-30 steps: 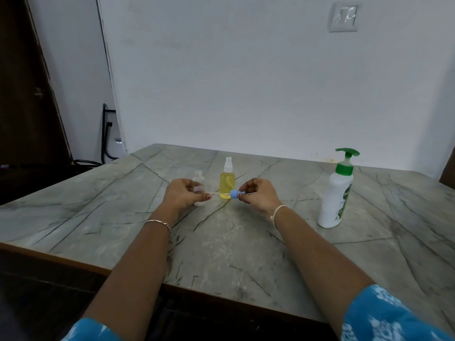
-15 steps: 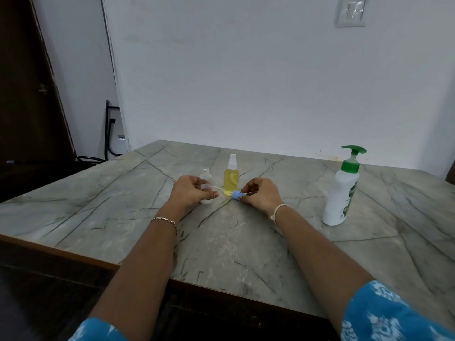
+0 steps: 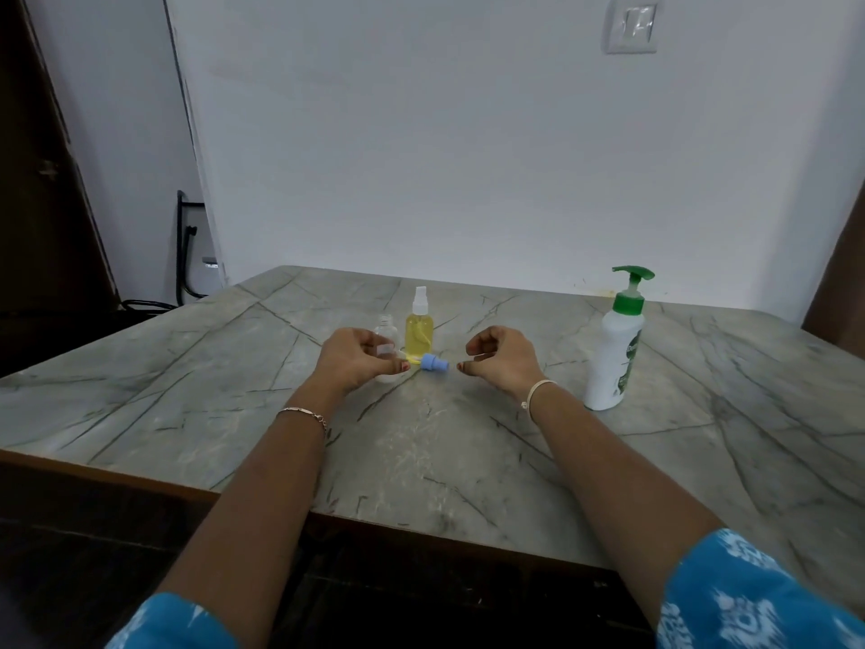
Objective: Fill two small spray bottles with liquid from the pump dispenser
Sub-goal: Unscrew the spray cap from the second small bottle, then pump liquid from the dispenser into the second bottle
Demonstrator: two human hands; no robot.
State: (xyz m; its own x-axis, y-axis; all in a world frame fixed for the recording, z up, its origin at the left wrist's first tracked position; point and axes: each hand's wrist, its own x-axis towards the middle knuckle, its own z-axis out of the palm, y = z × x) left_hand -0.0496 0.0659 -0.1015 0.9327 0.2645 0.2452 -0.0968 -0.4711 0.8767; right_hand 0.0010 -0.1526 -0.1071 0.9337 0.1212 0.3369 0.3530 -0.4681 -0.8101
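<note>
White wall at the back, grey marbled table (image 3: 421,461) taking up most of the shot. Far left there's a dark door (image 3: 42,180), cut off by the edge, and a black cable (image 3: 182,255) running down beside it.

The person's left hand (image 3: 358,363) sits over the middle of the table, fingers curled in, pinching what looks like the thin tube end of the blue sprayer (image 3: 434,363). It's pretty blurry right there, so the exact grip is hard to make out. Can't tell if the sprayer's head is resting on the table or hanging just above it.

Behind that hand is the clear bottle (image 3: 385,326), no top on, with its lower half hidden by the fingers. Just right of it stands the yellow bottle (image 3: 419,332), upright and capped with a white sprayer.

The right hand (image 3: 505,360) is just right of the blue sprayer, not touching it. Its fingers are curled up with nothing in them.

Dispenser (image 3: 613,358) stands well off to the right, with a white body and green pump; its label is unreadable. A switch (image 3: 632,25) is up on the wall. Blue sleeves (image 3: 758,597) get cropped at the bottom.
</note>
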